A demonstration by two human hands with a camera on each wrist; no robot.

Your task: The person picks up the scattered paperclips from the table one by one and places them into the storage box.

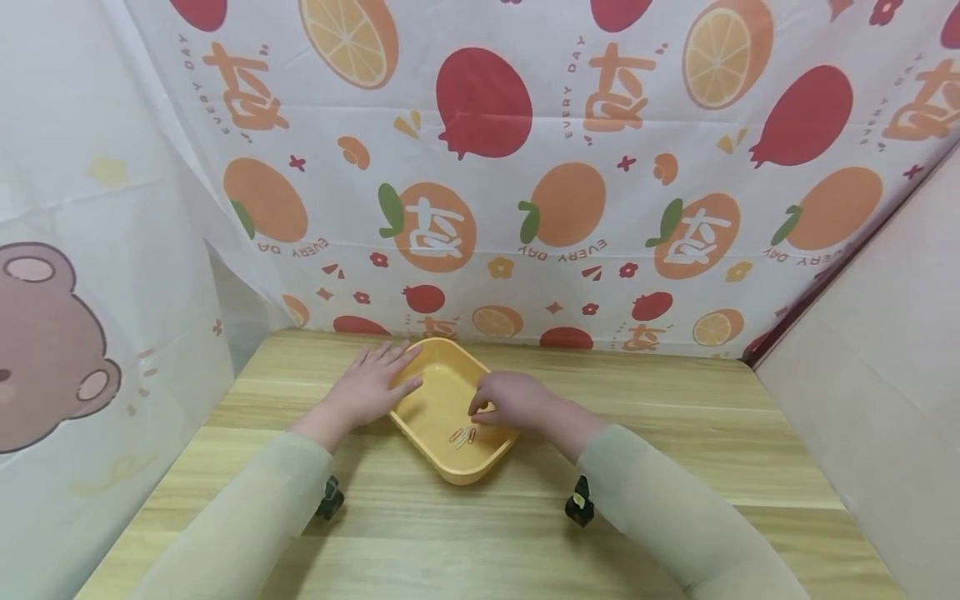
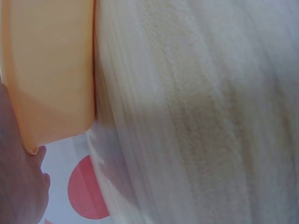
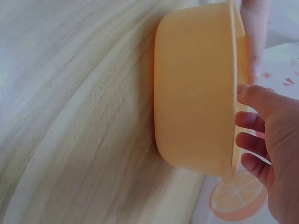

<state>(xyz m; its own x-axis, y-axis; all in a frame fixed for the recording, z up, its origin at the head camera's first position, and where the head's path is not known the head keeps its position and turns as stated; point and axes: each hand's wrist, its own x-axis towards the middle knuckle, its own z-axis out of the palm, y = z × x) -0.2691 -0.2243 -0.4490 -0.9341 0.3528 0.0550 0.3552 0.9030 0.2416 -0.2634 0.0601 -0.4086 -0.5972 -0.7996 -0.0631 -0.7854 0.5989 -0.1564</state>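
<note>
A yellow-orange plastic tray (image 1: pixel 423 437) stands on the wooden table, with several small paper clips (image 1: pixel 463 436) lying near each other on its floor. My left hand (image 1: pixel 367 387) rests on the tray's left rim, fingers spread and fairly straight. Over the right rim reaches my right hand (image 1: pixel 513 400), its thumb and forefinger close together just above the clips. Whether a clip sits between those fingertips is too small to make out. In the right wrist view, the tray wall (image 3: pixel 196 93) hides part of the right hand (image 3: pixel 280 135), whose other fingers are bent.
The wooden table (image 1: pixel 637 467) extends around the tray on all sides. Behind it hangs a fruit-printed cloth (image 1: pixel 570 108). A cloth with a bear print (image 1: pixel 52 350) stands at the left, and a plain pale panel (image 1: pixel 877 333) at the right.
</note>
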